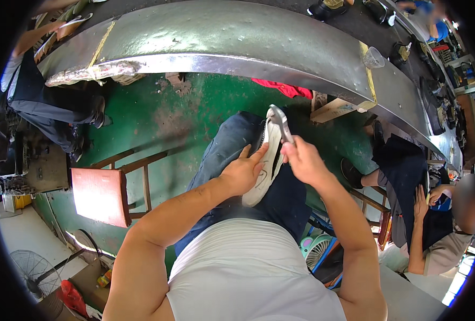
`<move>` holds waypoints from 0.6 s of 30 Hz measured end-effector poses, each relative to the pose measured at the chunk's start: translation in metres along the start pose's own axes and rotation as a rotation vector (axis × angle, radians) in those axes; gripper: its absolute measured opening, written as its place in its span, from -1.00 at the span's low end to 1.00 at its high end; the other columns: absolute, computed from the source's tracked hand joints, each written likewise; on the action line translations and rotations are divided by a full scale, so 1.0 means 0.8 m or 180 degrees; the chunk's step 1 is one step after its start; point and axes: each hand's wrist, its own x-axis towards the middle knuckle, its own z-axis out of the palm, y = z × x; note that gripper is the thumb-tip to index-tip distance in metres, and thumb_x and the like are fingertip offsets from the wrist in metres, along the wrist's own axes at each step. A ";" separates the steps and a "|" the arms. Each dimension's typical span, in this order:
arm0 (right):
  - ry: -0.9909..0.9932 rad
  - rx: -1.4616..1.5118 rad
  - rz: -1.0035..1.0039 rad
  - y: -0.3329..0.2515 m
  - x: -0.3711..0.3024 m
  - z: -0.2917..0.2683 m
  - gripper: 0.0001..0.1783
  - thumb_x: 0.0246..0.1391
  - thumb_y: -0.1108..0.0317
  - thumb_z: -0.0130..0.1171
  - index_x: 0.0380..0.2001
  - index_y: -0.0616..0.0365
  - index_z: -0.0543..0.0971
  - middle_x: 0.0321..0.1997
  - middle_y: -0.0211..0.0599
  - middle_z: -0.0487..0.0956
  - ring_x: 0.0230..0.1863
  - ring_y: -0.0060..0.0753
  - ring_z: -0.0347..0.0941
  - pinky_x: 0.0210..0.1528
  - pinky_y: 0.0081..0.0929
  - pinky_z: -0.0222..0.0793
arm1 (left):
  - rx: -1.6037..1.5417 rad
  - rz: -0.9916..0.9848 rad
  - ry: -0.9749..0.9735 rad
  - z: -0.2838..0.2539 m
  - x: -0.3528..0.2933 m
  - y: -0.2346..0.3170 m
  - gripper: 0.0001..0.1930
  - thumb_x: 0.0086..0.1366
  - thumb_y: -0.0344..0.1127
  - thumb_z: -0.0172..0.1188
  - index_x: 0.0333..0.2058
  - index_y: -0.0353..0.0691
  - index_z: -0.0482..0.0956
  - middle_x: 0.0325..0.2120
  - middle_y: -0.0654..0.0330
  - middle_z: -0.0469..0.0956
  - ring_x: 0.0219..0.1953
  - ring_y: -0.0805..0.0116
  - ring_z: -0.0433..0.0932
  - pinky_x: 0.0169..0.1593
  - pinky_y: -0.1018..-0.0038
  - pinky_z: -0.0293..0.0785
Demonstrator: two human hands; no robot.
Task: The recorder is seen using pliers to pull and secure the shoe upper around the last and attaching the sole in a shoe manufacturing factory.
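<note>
A long off-white shoe piece (254, 196) lies lengthwise on my lap, over dark blue trousers (216, 152). A narrow dark slit runs down its right side, and its far left edge looks toothed. My left hand (242, 174) grips it from the left, thumb and fingers pressed on its pale surface. In my right hand (306, 160) is a curved silver metal tool (281, 122), its head against or just over the shoe piece's far end. The tool's handle is mostly hidden in my closed fingers, and its exact kind cannot be made out.
Ahead runs a long metal-topped bench (210, 32) with a plastic cup (373, 58) on it. A wooden stool (101, 195) stands at left, and a small fan (317, 250) is beside my right hip. Co-workers sit at right (441, 241) and far left (50, 112).
</note>
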 end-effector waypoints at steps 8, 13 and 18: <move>-0.0412 -0.1063 0.0119 0.028 -0.004 0.005 -0.50 0.38 0.04 -0.06 -0.35 0.36 0.49 -0.41 0.23 0.59 -0.27 0.32 0.54 -0.19 0.11 0.41 | 0.0271 0.0137 -0.0316 0.000 0.001 -0.001 -0.37 0.49 -0.08 -0.09 0.46 0.10 -0.03 0.27 -0.50 0.13 0.24 -0.29 0.33 0.29 0.16 0.32; -0.0614 -0.0847 0.0321 0.020 -0.016 -0.005 -0.50 0.39 0.04 -0.07 -0.32 0.37 0.48 -0.43 0.24 0.57 -0.30 0.35 0.52 -0.23 0.09 0.39 | -0.0016 0.0059 -0.0293 0.015 -0.028 0.002 -0.34 0.48 -0.03 -0.07 0.45 -0.05 0.01 0.30 -0.55 0.07 0.15 -0.32 0.46 0.25 0.25 0.38; -0.0661 0.0289 0.0602 0.001 -0.049 -0.002 -0.47 0.42 0.00 -0.13 -0.34 0.31 0.47 -0.51 -0.04 0.59 -0.44 -0.05 0.58 -0.28 -0.20 0.48 | -0.2108 -0.0480 0.0701 0.055 -0.045 -0.017 -0.32 0.47 -0.16 0.00 0.35 -0.55 0.06 0.18 -0.37 0.39 0.31 -0.05 0.36 0.33 0.41 0.23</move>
